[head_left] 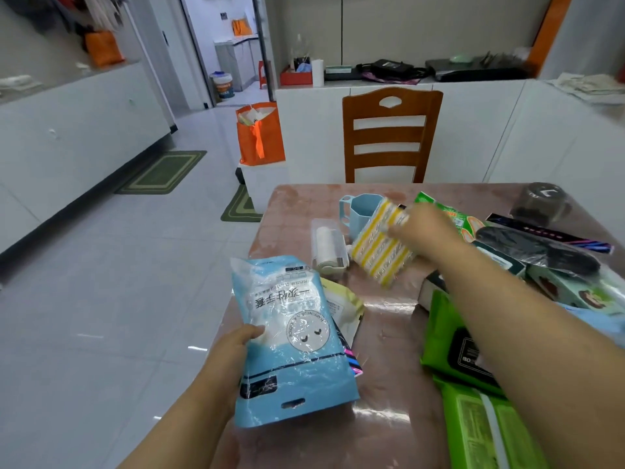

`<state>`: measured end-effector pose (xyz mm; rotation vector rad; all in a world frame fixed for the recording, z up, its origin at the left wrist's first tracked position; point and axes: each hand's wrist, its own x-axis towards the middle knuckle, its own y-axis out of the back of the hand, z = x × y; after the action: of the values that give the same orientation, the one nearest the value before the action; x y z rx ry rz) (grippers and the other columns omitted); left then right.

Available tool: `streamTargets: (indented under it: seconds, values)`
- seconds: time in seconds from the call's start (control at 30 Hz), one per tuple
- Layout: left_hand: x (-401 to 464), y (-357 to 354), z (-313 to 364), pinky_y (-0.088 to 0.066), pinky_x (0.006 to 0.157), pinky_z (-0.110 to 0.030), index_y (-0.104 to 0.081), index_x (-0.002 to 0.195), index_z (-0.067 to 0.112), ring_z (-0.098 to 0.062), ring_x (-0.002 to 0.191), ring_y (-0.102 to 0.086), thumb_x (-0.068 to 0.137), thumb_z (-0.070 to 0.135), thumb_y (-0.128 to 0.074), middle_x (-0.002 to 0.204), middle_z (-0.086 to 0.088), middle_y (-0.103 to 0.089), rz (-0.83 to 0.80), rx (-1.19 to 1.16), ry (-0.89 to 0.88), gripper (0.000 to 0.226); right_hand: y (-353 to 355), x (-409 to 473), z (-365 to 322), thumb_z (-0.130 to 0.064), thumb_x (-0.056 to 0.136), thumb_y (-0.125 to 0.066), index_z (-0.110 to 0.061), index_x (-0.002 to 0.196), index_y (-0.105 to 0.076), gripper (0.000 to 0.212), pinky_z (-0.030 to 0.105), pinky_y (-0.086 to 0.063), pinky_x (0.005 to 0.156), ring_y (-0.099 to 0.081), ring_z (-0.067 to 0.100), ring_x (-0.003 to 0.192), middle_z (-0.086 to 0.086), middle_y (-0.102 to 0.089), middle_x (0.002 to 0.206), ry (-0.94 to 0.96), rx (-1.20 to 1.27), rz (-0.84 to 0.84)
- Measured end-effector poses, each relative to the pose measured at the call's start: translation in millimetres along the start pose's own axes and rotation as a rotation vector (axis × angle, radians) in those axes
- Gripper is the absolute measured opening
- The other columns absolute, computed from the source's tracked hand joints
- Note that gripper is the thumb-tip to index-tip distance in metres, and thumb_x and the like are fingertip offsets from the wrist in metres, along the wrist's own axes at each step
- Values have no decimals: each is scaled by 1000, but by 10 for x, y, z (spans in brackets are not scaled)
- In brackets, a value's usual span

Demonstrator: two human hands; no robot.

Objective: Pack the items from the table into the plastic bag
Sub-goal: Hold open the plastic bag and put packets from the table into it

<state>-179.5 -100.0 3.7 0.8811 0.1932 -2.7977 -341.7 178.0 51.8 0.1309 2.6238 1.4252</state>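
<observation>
My left hand (pixel 233 350) grips the left edge of a light blue pouch of disposable gloves (pixel 291 340), held tilted above the table's near left corner. My right hand (pixel 422 228), blurred, is closed on the top of a yellow-and-white striped pack of sponges (pixel 378 248), lifted over the middle of the table (pixel 382 333). Under the blue pouch lie a pale yellow packet (pixel 341 306) and a dark packet with a pink edge. No plastic bag shows clearly in the view.
On the table: a white lint roller (pixel 328 245), a light blue cup (pixel 362 211), two green wipe packs (pixel 453 346), a green box (pixel 449 211), a black brush in wrap (pixel 537 248), a dark jar (pixel 537 201). A wooden chair (pixel 389 133) stands behind; an orange bag (pixel 260 133) sits on the floor.
</observation>
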Motion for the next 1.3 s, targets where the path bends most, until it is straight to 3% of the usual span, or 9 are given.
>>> streamTargets:
  seconds: [0.13,0.23,0.3,0.5,0.6,0.73,0.87,1.1,1.3]
  values:
    - [99,-49,-42,-55,47,-39,-65,107,5,-38,60,-70,87,28,-56,78,-24,-73,-8,-90,64,32,429,-393,-152,-45,65,-81,-22,87,-71,33,28,-56,62,-73,14,77,-3,-76,82,149,646,-374]
    - [93,-219,-16,-58,61,-47,-69,109,2,-41,78,-70,81,36,-62,93,-26,-72,-266,-235,80,45,5,-668,-193,-25,76,-77,-13,106,-63,35,39,-60,73,-71,26,94,9,-73,101,125,561,-770]
    - [32,-383,25,-52,84,-57,-64,121,9,-46,103,-62,83,43,-64,116,-28,-65,-463,-317,108,51,-300,-772,-165,-27,75,-80,-12,110,-55,46,46,-55,85,-65,28,101,10,-66,109,146,377,-684]
    - [112,-641,26,-58,52,-43,-59,114,-2,-41,75,-71,70,7,-72,96,-28,-71,-353,-141,65,48,-310,-357,-10,-54,80,-65,-27,119,-39,54,27,-44,66,-57,17,93,2,-56,119,91,484,-306]
    - [146,-666,5,-57,50,-42,-60,111,-2,-40,70,-71,73,10,-72,93,-28,-71,-351,-178,99,42,-13,120,258,-50,89,-54,-24,115,-55,37,29,-41,69,-54,24,95,10,-58,122,127,15,90]
    - [173,-724,-18,-57,47,-42,-59,112,-2,-40,65,-71,72,8,-72,91,-29,-71,-380,-210,149,43,36,519,618,-62,91,-35,-28,135,-51,58,51,-26,108,-28,35,136,15,-35,148,31,-735,-206]
    - [208,-745,-18,-57,49,-44,-59,112,0,-41,69,-71,71,8,-72,94,-29,-71,-390,-217,143,44,-124,600,750,-50,96,-35,-22,138,-46,52,55,-25,107,-28,33,137,10,-36,149,39,-779,-296]
    - [211,-740,-53,-57,50,-46,-60,110,1,-42,70,-71,72,7,-71,95,-29,-71,-382,-241,128,40,335,387,720,-30,98,-47,-14,131,-53,37,33,-48,86,-57,17,106,2,-51,132,171,255,120]
    - [139,-689,-45,-57,50,-44,-60,110,2,-40,70,-71,76,12,-70,94,-27,-72,-334,-259,110,36,905,-185,405,-14,74,-77,-17,90,-69,18,33,-58,73,-71,21,92,5,-74,99,348,1380,472]
